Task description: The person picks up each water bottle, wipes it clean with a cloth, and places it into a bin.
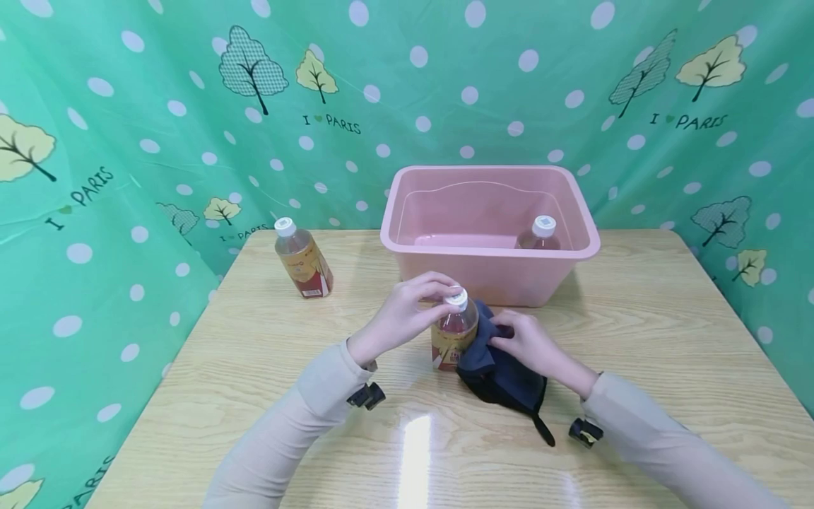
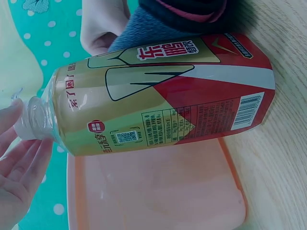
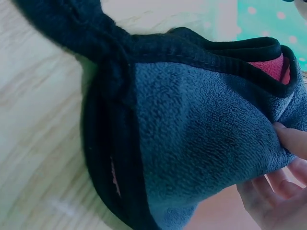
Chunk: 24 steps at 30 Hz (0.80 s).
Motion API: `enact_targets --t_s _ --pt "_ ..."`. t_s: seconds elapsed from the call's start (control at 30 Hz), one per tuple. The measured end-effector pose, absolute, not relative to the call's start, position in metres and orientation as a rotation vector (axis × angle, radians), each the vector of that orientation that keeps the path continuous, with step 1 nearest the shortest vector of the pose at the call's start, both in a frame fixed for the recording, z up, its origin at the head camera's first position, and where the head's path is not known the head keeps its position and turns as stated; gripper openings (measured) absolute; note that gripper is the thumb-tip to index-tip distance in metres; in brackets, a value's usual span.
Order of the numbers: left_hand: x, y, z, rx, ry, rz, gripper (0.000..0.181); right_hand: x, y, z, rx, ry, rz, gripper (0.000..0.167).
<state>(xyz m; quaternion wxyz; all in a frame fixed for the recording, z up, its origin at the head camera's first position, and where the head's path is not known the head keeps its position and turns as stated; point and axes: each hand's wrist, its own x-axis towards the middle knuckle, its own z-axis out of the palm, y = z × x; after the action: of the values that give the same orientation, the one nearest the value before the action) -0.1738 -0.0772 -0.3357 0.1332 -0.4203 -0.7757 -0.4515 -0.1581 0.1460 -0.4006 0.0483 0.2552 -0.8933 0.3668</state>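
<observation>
A drink bottle [image 1: 450,339] with a white cap and a yellow and red label stands upright on the table. My left hand [image 1: 416,305] grips it by the cap, as the left wrist view also shows on the bottle [image 2: 163,96]. In my right hand [image 1: 531,343] is a folded dark blue cloth [image 1: 505,378] with black edging, pinched between thumb and fingers and held against the bottle's right side. The right wrist view shows the cloth [image 3: 206,129] close up, with a black loop at one corner and some pink inside its folds.
Behind the hands stands a pink plastic bin [image 1: 490,276], with a second white-capped bottle [image 1: 540,237] inside at its right. A third bottle [image 1: 304,260] stands at the table's back left. A green patterned curtain [image 1: 420,92] hangs behind the wooden table [image 1: 286,332].
</observation>
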Motion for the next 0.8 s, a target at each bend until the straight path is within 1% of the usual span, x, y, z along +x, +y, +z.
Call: enact_targets --t_s 0.47,0.8 --pt "-0.1737 -0.0772 -0.3356 -1.215 -2.258 -1.31 0.017 -0.16 0.145 -0.4117 0.763 -2.854 1.069 0.019" --pt "-0.1747 -0.0773 -0.3366 -1.219 -2.255 -1.326 0.018 -0.157 0.1458 -0.4041 0.785 -2.798 1.058 0.018"
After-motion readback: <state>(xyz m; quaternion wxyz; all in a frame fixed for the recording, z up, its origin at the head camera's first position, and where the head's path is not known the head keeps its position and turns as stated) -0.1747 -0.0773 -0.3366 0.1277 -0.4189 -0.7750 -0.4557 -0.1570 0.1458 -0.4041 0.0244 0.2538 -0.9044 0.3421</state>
